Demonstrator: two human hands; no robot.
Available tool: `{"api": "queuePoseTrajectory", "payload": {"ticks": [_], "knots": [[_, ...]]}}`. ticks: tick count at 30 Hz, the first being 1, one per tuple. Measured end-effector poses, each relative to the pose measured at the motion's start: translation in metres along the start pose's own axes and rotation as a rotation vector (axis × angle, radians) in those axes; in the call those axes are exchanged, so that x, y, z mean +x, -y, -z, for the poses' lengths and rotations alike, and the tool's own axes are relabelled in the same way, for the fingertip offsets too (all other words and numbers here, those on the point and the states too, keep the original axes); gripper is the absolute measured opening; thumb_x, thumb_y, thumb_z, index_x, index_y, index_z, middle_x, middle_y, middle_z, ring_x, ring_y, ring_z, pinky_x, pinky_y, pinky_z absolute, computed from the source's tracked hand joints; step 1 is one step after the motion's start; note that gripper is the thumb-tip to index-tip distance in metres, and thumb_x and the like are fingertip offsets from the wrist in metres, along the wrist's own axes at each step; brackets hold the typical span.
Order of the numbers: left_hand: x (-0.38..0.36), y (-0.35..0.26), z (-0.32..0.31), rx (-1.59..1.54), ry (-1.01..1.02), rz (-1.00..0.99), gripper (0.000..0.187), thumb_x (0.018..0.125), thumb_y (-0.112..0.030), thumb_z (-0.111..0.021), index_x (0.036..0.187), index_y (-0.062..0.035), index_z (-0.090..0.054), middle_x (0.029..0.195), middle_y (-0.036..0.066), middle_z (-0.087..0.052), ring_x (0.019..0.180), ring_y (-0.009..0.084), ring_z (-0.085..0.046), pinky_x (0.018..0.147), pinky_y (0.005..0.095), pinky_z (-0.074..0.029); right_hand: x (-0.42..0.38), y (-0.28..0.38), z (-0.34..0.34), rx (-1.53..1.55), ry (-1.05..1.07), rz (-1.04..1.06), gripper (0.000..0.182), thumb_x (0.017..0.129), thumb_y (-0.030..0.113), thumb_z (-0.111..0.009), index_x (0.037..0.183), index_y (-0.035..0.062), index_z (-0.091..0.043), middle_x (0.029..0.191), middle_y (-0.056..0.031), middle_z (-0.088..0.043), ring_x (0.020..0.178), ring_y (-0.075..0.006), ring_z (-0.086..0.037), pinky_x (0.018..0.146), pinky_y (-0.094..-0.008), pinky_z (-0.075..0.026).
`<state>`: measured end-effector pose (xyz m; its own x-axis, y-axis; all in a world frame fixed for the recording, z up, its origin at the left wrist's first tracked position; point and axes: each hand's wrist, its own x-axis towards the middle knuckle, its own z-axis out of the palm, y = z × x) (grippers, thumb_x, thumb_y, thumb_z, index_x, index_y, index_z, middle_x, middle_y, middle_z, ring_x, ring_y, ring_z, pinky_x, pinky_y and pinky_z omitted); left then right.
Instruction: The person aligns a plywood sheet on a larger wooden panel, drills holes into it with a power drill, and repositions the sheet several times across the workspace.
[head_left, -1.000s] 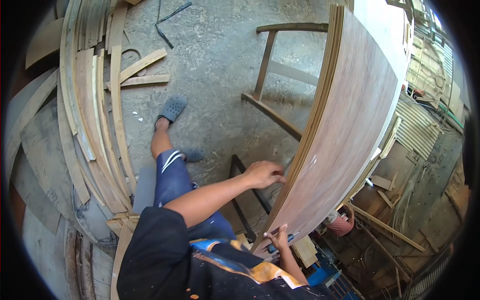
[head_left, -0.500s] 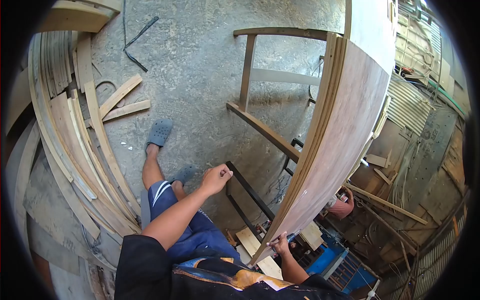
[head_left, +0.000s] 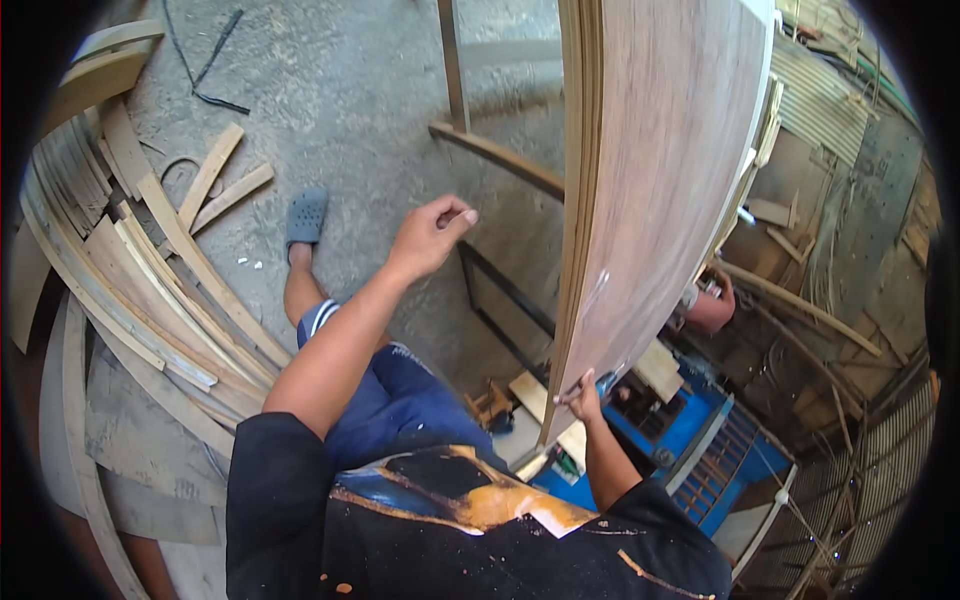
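Note:
My left hand (head_left: 432,238) is raised above the floor, left of a tall stack of wood panels (head_left: 655,190). Its fingers are curled in and the thumb meets them; anything between them is too small to tell. Near the lower end of the stack, my right hand (head_left: 582,396) touches the broad face of the front panel, its fingers wrapped round a small dark object that I cannot make out. The layered edges of the stack face left. A light streak marks the panel face above my right hand.
Curved wood strips (head_left: 110,270) lie at the left, beside short offcuts (head_left: 212,178). Dark frames (head_left: 500,160) stand behind the stack. At the right, another person (head_left: 708,305) is partly visible near wood scraps. Below is a blue surface (head_left: 700,410). Black strips (head_left: 205,85) lie on the floor.
The view has shifted, and the panels now stand more upright in it. My left hand appears higher and closer to the stack's edge. My right hand remains at the panel's lower end.

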<state>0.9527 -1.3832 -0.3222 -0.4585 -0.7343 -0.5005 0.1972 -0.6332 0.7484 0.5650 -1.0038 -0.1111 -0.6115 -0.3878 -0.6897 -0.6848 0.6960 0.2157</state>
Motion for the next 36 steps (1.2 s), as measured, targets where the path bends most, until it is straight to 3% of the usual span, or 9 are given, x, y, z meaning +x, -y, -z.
{"api": "queuePoseTrajectory", "payload": {"ticks": [7, 14, 17, 21, 23, 26, 32, 34, 36], "knots": [[-0.020, -0.020, -0.075, -0.219, 0.461, -0.072, 0.037, 0.090, -0.035, -0.066, 0.106, -0.0015, -0.062, 0.093, 0.004, -0.064, 0.082, 0.0129, -0.059, 0.077, 0.0292, -0.048, -0.020, 0.045, 0.014, -0.030, -0.027, -0.057, 0.131, 0.054, 0.025, -0.091, 0.147, -0.0073, -0.004, 0.152, -0.0281, -0.017, 0.142, -0.0350, -0.020, 0.116, -0.0320, -0.021], [-0.026, -0.013, -0.117, -0.232, 0.254, -0.155, 0.019, 0.093, -0.020, -0.061, 0.098, -0.0023, -0.065, 0.082, 0.002, -0.065, 0.073, 0.0110, -0.060, 0.068, 0.0268, -0.052, -0.034, 0.033, -0.003, 0.122, -0.265, 0.054, 0.126, 0.052, 0.025, -0.089, 0.150, 0.0057, -0.014, 0.154, -0.0214, -0.020, 0.140, -0.0360, -0.026, 0.115, -0.0416, -0.024], [-0.037, -0.003, -0.124, -0.314, 0.150, -0.097, 0.025, 0.096, -0.031, -0.058, 0.099, -0.0065, -0.059, 0.088, 0.004, -0.063, 0.069, 0.0122, -0.059, 0.066, 0.0262, -0.050, -0.049, 0.040, -0.011, 0.264, -0.361, 0.050, 0.112, 0.058, 0.020, -0.086, 0.149, 0.0057, -0.022, 0.154, -0.0197, -0.023, 0.141, -0.0326, -0.026, 0.116, -0.0427, -0.020], [-0.080, 0.002, -0.152, -0.194, -0.044, 0.098, 0.034, 0.097, -0.033, -0.053, 0.118, -0.0064, -0.052, 0.097, 0.006, -0.059, 0.079, 0.0127, -0.057, 0.067, 0.0271, -0.048, -0.057, 0.025, -0.056, 0.525, -0.648, 0.211, 0.075, 0.070, 0.032, -0.079, 0.138, 0.0162, -0.049, 0.149, -0.0149, -0.036, 0.132, -0.0375, -0.038, 0.110, -0.0495, -0.026], [-0.106, 0.022, -0.180, -0.025, -0.215, 0.114, 0.028, 0.096, -0.035, -0.052, 0.101, -0.0076, -0.055, 0.087, 0.002, -0.055, 0.072, 0.0119, -0.053, 0.059, 0.0269, -0.044, -0.064, 0.024, -0.077, 0.571, -0.813, 0.283, 0.053, 0.076, 0.031, -0.076, 0.123, 0.0130, -0.062, 0.137, -0.0131, -0.051, 0.126, -0.0332, -0.046, 0.105, -0.0479, -0.033], [-0.160, 0.059, -0.223, 0.157, 0.143, -0.038, 0.030, 0.098, -0.030, -0.049, 0.074, -0.0128, -0.046, 0.062, -0.001, -0.043, 0.056, 0.0093, -0.044, 0.050, 0.0256, -0.036, -0.099, 0.041, -0.101, 0.970, -0.996, 0.340, 0.022, 0.079, 0.016, -0.072, 0.100, 0.0078, -0.068, 0.114, -0.0120, -0.061, 0.109, -0.0313, -0.058, 0.091, -0.0399, -0.048], [-0.281, 0.125, -0.345, 0.658, 0.927, 0.047, 0.027, 0.096, -0.022, -0.053, 0.076, -0.0033, -0.055, 0.076, 0.006, -0.056, 0.068, 0.0127, -0.053, 0.063, 0.0268, -0.044, -0.141, 0.052, -0.213, 1.406, -0.801, 0.127, 0.024, 0.085, 0.017, -0.064, 0.108, 0.0174, -0.064, 0.102, -0.0110, -0.057, 0.087, -0.0283, -0.061, 0.075, -0.0379, -0.050], [-0.293, 0.141, -0.396, 1.062, 1.268, -0.179, 0.023, 0.094, -0.020, -0.056, 0.082, -0.0006, -0.057, 0.077, 0.007, -0.057, 0.073, 0.0138, -0.054, 0.070, 0.0294, -0.046, -0.160, 0.018, -0.228, 1.547, -0.689, -0.075, 0.025, 0.085, 0.019, -0.064, 0.110, 0.0161, -0.064, 0.100, -0.0108, -0.058, 0.083, -0.0269, -0.062, 0.074, -0.0378, -0.050], [-0.303, 0.165, -0.447, 1.214, 1.506, -0.287, 0.018, 0.090, -0.017, -0.062, 0.092, -0.0003, -0.058, 0.081, 0.009, -0.058, 0.078, 0.0197, -0.057, 0.073, 0.0336, -0.047, -0.147, -0.001, -0.275, 1.800, -0.871, -0.286, 0.025, 0.087, 0.020, -0.064, 0.111, 0.0122, -0.064, 0.096, -0.0108, -0.060, 0.080, -0.0250, -0.063, 0.073, -0.0362, -0.051]]}}
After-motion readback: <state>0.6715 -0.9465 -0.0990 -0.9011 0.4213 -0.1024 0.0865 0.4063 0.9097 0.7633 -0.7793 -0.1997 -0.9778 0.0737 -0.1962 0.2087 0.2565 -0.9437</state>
